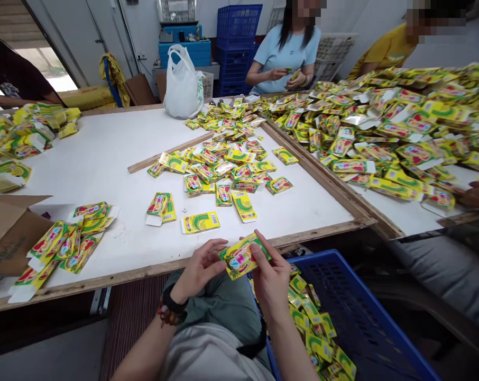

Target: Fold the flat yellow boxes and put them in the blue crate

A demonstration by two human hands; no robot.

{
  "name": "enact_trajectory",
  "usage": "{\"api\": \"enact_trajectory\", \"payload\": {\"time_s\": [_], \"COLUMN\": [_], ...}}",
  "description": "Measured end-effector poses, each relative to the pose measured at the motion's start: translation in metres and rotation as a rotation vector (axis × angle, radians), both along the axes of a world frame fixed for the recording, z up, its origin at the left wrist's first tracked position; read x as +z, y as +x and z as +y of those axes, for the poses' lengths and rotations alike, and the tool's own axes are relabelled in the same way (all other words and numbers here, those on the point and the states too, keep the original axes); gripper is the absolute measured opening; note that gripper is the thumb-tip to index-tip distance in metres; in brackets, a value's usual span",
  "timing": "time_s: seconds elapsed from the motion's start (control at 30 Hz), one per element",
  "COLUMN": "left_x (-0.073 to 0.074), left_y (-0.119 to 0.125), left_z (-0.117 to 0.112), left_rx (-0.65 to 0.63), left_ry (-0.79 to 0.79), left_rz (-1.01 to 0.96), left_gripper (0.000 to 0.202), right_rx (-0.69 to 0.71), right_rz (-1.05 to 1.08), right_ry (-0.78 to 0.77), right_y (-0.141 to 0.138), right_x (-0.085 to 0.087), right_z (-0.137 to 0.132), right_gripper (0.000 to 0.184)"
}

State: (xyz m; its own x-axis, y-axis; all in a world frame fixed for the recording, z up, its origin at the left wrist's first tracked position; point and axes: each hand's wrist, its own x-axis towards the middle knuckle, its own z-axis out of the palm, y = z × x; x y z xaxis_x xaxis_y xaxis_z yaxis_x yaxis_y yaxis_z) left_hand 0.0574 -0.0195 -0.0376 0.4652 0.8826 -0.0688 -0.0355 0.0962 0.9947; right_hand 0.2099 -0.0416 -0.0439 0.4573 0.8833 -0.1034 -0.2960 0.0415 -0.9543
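A small yellow and green printed carton [241, 257] is held above my lap, just off the table's front edge. My right hand [272, 272] grips its right end, thumb on the printed face and fingers behind. At the left end, my left hand [200, 267] has its thumb against the corner and its fingers curled at the far edge. On the white table [120, 143], a flat-lying carton [201, 223] and a loose pile of similar cartons [223, 164] sit just beyond my hands.
A blue crate [366, 301] with cartons inside stands at my lower right. Open-flapped cartons [65, 243] lie by a cardboard box [15, 233] at left. A wooden strip [322, 174] borders a large heap [402, 127]. People sit around; a white plastic bag [183, 87] stands at the back.
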Motion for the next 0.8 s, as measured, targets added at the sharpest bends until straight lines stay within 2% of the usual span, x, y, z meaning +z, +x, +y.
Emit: {"api": "enact_trajectory", "payload": {"time_s": [0.03, 0.1, 0.27, 0.43, 0.53, 0.6, 0.8], "left_x": [0.002, 0.006, 0.007, 0.003, 0.002, 0.005, 0.017], "left_y": [-0.003, -0.003, 0.010, 0.018, 0.023, 0.028, 0.040], "left_z": [-0.002, -0.005, -0.010, -0.008, -0.009, -0.014, -0.029], "left_rx": [-0.003, 0.041, 0.246, 0.293, 0.402, 0.455, 0.471], "left_ry": [-0.086, -0.161, -0.144, -0.163, -0.107, -0.123, -0.488], "left_rz": [-0.063, -0.123, -0.172, -0.159, -0.102, -0.129, -0.467], "left_gripper": [0.048, 0.044, 0.041, 0.039, 0.033, 0.029, 0.040], "right_rx": [-0.005, 0.024, 0.044, 0.045, -0.003, -0.047, -0.205], "right_rz": [0.040, 0.062, -0.002, -0.042, -0.064, -0.083, -0.109], "right_ry": [0.003, 0.004, 0.003, 0.014, 0.003, -0.007, 0.038], "right_y": [0.001, 0.001, -0.002, -0.004, -0.006, -0.009, -0.023], "right_x": [0.001, 0.003, 0.005, 0.008, 0.009, 0.007, 0.000], "right_z": [0.000, -0.002, -0.010, -0.012, -0.010, -0.010, -0.018], "right_gripper": [0.051, 0.054, 0.051, 0.055, 0.063, 0.065, 0.057]}}
